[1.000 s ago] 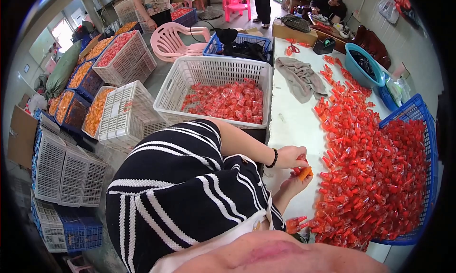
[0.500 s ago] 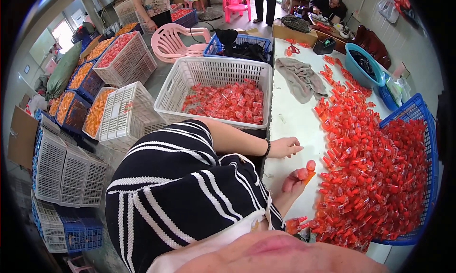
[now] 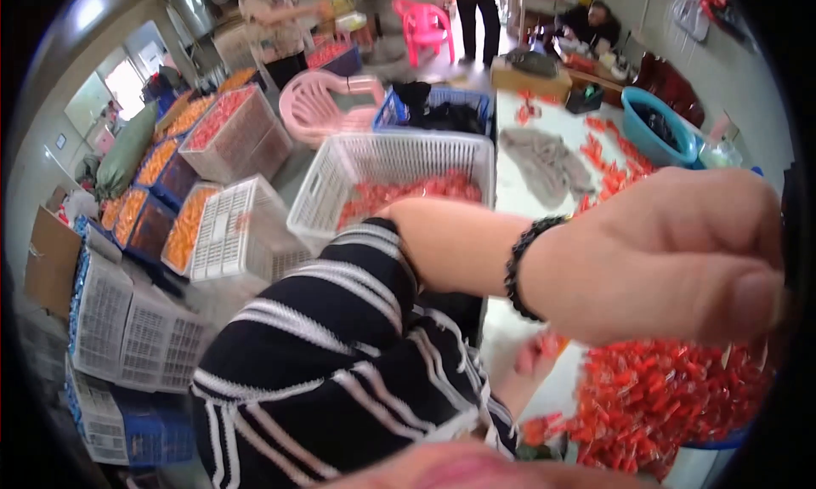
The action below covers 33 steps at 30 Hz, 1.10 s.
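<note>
My left hand (image 3: pixel 671 259), with a black beaded bracelet (image 3: pixel 523 268) at its wrist, is raised large and close in front of the view. Its fingers are curled with the thumb against them; whatever they may hold is hidden at the right rim. Lower down, over the white table (image 3: pixel 506 315), my right hand (image 3: pixel 529 357) is closed around a small red plastic piece (image 3: pixel 554 343), both blurred. Beside them spreads a big heap of shiny red plastic pieces (image 3: pixel 663 404), partly covered by my left hand. A few more pieces (image 3: pixel 544 425) lie near my right forearm.
A white crate (image 3: pixel 310 191) partly filled with red pieces stands left of the table. Beyond are a grey cloth (image 3: pixel 544 162), a turquoise basin (image 3: pixel 654 127) and a pink chair (image 3: pixel 327 106). Stacked crates (image 3: pixel 234 144) line the left. Other people (image 3: pixel 276 30) are farther back.
My left hand has risen from the table toward the upper right, close to the view, and its fingers have curled. My right hand stays low with the red piece. The view has shifted slightly.
</note>
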{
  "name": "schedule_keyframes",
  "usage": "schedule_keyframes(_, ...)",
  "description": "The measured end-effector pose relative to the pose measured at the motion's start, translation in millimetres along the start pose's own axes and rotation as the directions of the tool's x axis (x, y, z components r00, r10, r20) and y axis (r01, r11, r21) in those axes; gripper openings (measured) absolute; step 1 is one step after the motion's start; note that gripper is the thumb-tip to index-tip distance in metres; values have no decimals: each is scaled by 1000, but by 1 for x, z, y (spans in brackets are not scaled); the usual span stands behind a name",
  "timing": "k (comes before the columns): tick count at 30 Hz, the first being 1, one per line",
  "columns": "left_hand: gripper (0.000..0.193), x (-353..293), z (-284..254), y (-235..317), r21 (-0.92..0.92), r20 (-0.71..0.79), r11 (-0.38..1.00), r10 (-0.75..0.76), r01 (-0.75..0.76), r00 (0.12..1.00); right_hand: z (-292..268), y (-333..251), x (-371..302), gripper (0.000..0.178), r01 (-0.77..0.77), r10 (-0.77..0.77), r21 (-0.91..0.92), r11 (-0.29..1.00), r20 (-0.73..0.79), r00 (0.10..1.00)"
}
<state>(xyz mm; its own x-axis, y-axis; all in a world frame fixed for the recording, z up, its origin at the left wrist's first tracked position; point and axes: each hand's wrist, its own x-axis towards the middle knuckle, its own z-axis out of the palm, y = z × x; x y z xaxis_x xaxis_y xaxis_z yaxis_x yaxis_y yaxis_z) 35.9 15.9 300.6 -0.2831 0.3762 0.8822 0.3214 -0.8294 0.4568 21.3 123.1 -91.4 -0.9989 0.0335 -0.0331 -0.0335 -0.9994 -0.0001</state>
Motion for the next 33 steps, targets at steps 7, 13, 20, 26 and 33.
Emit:
schedule_keyframes(7,19,-24,33,-39,-146,58,987,-66,74,996,7,-11,-43,18,-22,6,-110,994,-147,989)
schedule_keyframes(13,19,-53,44,-52,-135,325,890,-376,436,868,35,-1,-40,18,2,-36,-174,985,-195,980)
schedule_keyframes(20,35,-143,-5,-145,839,279,520,-664,161,693,53,-20,-40,17,106,-177,-267,958,-261,949)
schedule_keyframes(26,41,-220,-60,-165,753,-341,34,-834,657,434,29,-34,-46,31,320,-482,-591,740,-134,866)
schedule_keyframes(33,35,-252,-73,-172,-123,-509,199,-853,972,110,33,-25,-44,22,153,-470,-888,434,-79,879)
